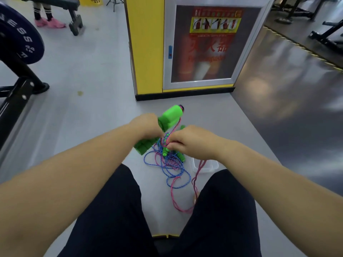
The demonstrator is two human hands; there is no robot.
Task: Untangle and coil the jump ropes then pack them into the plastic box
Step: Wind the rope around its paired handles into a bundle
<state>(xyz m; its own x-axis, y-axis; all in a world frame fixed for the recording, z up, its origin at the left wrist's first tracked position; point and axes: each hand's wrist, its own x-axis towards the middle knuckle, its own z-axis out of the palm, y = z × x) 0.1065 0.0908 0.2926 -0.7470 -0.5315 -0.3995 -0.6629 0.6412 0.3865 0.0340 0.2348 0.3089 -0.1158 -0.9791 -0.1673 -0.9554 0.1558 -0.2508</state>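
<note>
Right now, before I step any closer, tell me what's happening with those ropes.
A seated person is working on tangled jump ropes. The left hand grips chunky green handles, while the right hand pinches strands where blue and pink cords knot together. The rest hangs in a loose snarl to the floor between the legs. The clear plastic box sits on the floor below the right hand, one pink strand trailing across it. Nothing is coiled yet.

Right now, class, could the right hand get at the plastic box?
Probably yes. The plastic box sits on the floor close below the right hand, with only a pink rope hanging across it. But that hand pinches the tangled ropes, so it must let go first.
</note>
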